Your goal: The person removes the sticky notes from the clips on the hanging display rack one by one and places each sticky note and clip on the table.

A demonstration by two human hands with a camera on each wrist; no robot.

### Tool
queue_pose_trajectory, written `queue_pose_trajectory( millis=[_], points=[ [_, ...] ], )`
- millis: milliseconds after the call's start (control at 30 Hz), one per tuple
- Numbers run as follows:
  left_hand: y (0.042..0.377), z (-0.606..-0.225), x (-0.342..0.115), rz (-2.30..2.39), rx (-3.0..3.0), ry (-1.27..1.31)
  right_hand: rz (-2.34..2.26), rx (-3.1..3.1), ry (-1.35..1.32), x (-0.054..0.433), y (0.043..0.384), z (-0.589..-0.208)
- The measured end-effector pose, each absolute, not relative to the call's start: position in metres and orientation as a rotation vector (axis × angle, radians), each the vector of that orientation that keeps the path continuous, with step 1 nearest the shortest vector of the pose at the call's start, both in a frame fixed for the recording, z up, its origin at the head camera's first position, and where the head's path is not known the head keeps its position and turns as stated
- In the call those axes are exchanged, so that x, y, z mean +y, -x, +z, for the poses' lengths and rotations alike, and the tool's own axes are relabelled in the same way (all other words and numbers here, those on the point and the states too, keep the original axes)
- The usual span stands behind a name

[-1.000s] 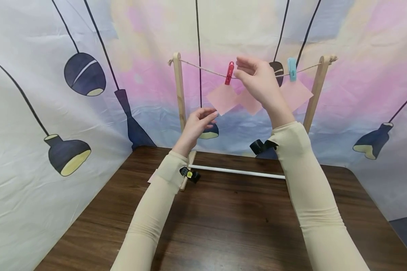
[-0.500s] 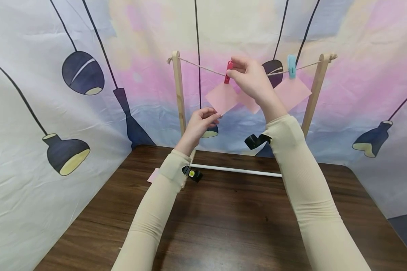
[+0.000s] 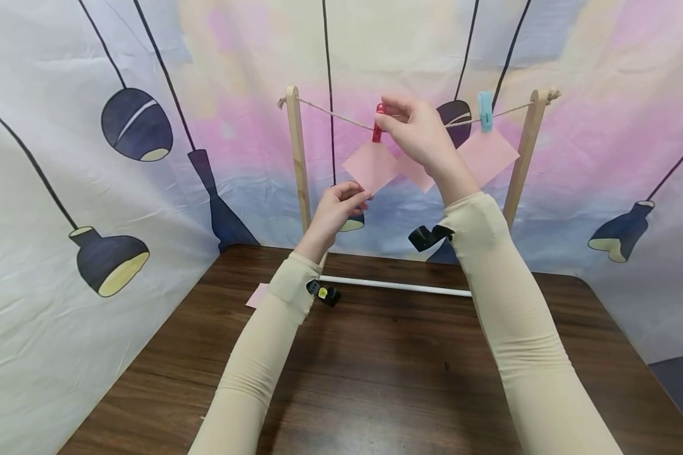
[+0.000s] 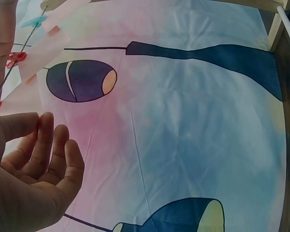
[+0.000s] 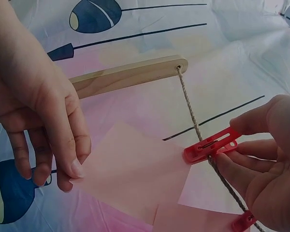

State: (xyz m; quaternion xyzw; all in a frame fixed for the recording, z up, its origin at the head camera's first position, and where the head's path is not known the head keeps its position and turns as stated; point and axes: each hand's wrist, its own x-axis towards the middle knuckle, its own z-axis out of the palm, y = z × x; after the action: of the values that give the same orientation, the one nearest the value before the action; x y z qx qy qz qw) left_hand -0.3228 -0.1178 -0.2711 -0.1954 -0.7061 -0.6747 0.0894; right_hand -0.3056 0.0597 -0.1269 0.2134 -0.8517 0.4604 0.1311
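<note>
My right hand (image 3: pixel 424 136) pinches the handle end of a red clothespin (image 5: pixel 210 146), thumb and fingers on its two arms. The clothespin sits across the twine (image 5: pixel 189 104), its nose at the top corner of a square pink paper (image 3: pixel 372 167). With thumb and forefinger, my left hand (image 3: pixel 336 205) pinches that paper's lower corner; its other fingers are loosely bent. A second pink paper (image 5: pixel 198 220) hangs beside it from another red clothespin (image 5: pixel 244 221), partly hidden behind my right hand in the head view. Farther right, a light blue clothespin (image 3: pixel 486 110) holds a third pink paper (image 3: pixel 487 158).
The twine runs between two wooden posts, left (image 3: pixel 298 158) and right (image 3: pixel 526 151), joined low down by a white rod (image 3: pixel 398 286). A pink paper (image 3: pixel 257 295) lies on the dark wooden table (image 3: pixel 387 379) by my left sleeve. Behind hangs a printed cloth (image 3: pixel 233 82).
My right hand has moved left onto the red clothespin and now grips it. The left hand has shifted slightly right to the paper's lower corner. The papers still hang.
</note>
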Motion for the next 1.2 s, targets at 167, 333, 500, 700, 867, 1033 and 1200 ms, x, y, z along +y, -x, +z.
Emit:
queue_pose_trajectory(
  millis=[167,333,500,700,867,1033,1200],
  points=[
    [0.3235,-0.2713,-0.1196,-1.984,-2.120,0.584,1.322,-2.477,-0.628,0.0567,0.3054,-0.1263],
    [0.3239,-0.2714,-0.1215,-1.988,-2.115,0.579,1.300,-2.473,-0.630,0.0553,0.3062,-0.1266],
    [0.3234,-0.2705,-0.1223,-1.993,-2.115,0.572,1.289,-2.426,-0.644,0.0555,0.3066,-0.1278],
    [0.3227,-0.2682,-0.1207,-1.997,-2.111,0.564,1.297,-2.336,-0.654,0.0529,0.3078,-0.1295],
    [0.3227,-0.2675,-0.1195,-1.995,-2.107,0.569,1.314,-2.264,-0.652,0.0519,0.3086,-0.1312],
    [0.3234,-0.2665,-0.1187,-1.973,-2.107,0.583,1.348,-2.184,-0.638,0.0519,0.3084,-0.1305],
    [0.3243,-0.2660,-0.1185,-1.955,-2.103,0.595,1.439,-2.063,-0.662,0.0515,0.3086,-0.1306]
  ],
)
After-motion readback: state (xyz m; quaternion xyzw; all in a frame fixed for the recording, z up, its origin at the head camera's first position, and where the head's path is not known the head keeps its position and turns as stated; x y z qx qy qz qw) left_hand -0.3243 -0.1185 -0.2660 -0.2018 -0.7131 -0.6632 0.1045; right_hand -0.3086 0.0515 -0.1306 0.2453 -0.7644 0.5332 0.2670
